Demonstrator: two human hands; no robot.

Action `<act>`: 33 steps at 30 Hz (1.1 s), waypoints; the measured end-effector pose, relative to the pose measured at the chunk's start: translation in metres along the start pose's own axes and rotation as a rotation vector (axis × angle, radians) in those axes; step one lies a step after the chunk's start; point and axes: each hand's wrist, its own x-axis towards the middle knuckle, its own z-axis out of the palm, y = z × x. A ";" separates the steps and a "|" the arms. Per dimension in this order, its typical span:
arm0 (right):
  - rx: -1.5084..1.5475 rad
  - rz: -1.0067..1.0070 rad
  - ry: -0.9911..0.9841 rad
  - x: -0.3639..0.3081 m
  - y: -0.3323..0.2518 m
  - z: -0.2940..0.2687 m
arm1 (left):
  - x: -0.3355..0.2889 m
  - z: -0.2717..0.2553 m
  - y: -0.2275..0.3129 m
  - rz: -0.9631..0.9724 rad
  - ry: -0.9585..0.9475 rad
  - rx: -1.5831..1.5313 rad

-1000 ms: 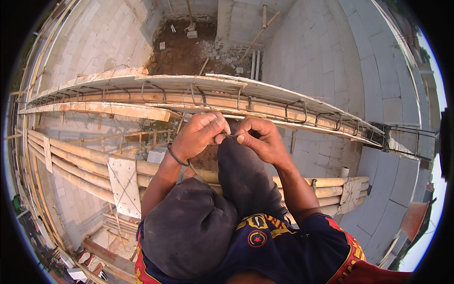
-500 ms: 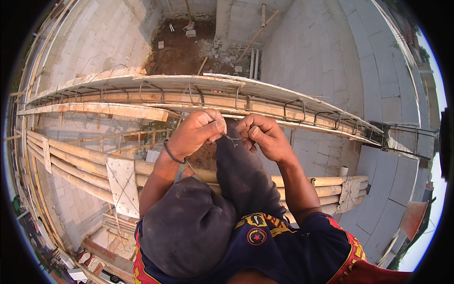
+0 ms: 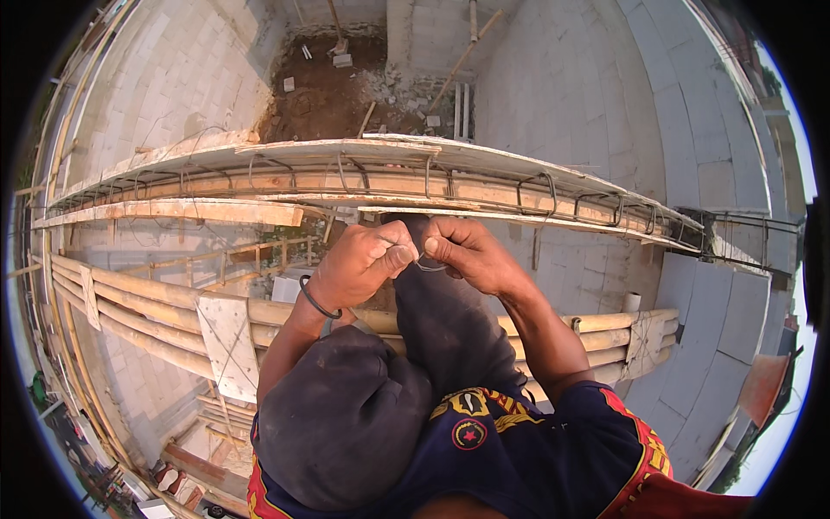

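Both hands meet above my dark-trousered knee, close to the near side of a wooden beam form (image 3: 484,186) with steel rebar stirrups (image 3: 553,194) inside. Thumb and fingers of my left hand (image 3: 367,259) are pinched together on a thin tie wire (image 3: 430,267). From the other side, my right hand (image 3: 474,253) pinches the same wire, and a small loop of it hangs below the fingertips. Most of the wire is covered by the fingers. A dark band (image 3: 322,300) circles my left wrist.
Bundled bamboo poles (image 3: 173,294) run across under my arms, with a pale board (image 3: 226,346) tied to them. A loose plank (image 3: 207,211) lies along the form's near left side. Grey block walls (image 3: 571,112) rise around a dirt floor (image 3: 324,95) far below.
My hands have drawn closer together and shifted slightly nearer to me. The wire now shows as a small loop under the right fingers. The view has tilted a little.
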 end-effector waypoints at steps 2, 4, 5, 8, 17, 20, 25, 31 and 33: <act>-0.287 -0.194 0.151 -0.004 -0.010 0.002 | 0.002 0.003 0.000 0.028 0.059 0.177; -0.525 -0.379 0.287 -0.006 -0.017 0.009 | 0.004 0.009 -0.001 0.041 0.148 0.283; -0.618 -0.469 0.348 -0.009 -0.019 0.015 | 0.007 0.013 -0.003 0.040 0.209 0.301; -0.794 -0.724 0.415 -0.014 -0.023 0.030 | 0.008 0.017 -0.006 0.023 0.325 0.327; 0.440 0.128 -0.040 -0.019 -0.013 0.011 | 0.001 0.017 -0.006 0.120 0.216 0.191; 0.421 0.250 -0.118 -0.015 -0.001 0.011 | 0.001 0.019 -0.008 0.165 0.206 0.214; 0.499 0.113 -0.139 -0.011 0.013 0.014 | -0.001 0.011 -0.010 0.119 0.133 0.150; 0.283 0.034 -0.074 -0.012 0.003 0.013 | -0.004 0.006 -0.012 -0.092 0.048 -0.197; 0.050 0.057 -0.036 -0.012 -0.004 0.012 | -0.004 0.006 -0.014 -0.208 0.028 -0.255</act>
